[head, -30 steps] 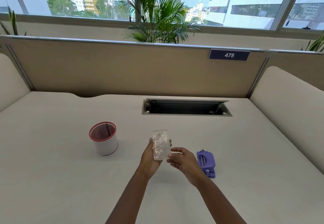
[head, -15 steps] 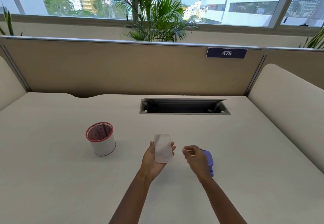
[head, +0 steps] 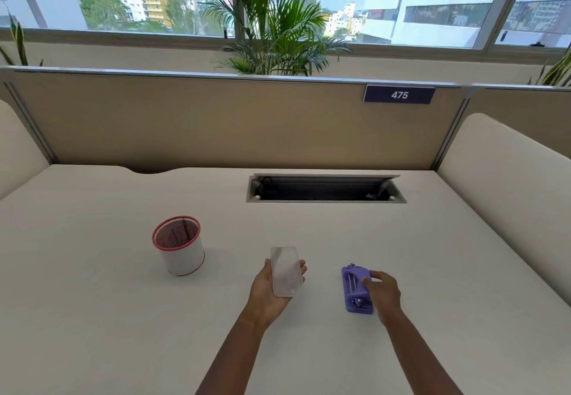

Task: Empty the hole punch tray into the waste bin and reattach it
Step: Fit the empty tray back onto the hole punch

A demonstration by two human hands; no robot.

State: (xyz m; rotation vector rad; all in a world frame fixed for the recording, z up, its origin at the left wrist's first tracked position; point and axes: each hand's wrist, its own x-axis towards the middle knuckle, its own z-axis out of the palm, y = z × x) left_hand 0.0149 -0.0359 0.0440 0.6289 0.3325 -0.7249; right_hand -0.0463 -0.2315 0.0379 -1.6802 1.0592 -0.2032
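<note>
- the left hand is cupped palm-up around the clear, rounded-rectangle plastic tray, fingers curled at its far edge, holding it above the desk.
- the right hand rests on the small purple plastic hole punch, fingers pressed onto its right side; whether it truly grips i cannot tell.
- the punch lies on the pale desk at about three o'clock from the tray, apart from it, and seems to be underside-up.
- the white cylindrical waste bin with a red rim stands at about ten o'clock from the left hand, well apart.
- from here i can't make out whether any paper bits are left in the tray.
- to tip it well, i'd carry it level right over the red rim before turning it, then tap.
- for refitting, steady the punch and line the tray up squarely.
</note>
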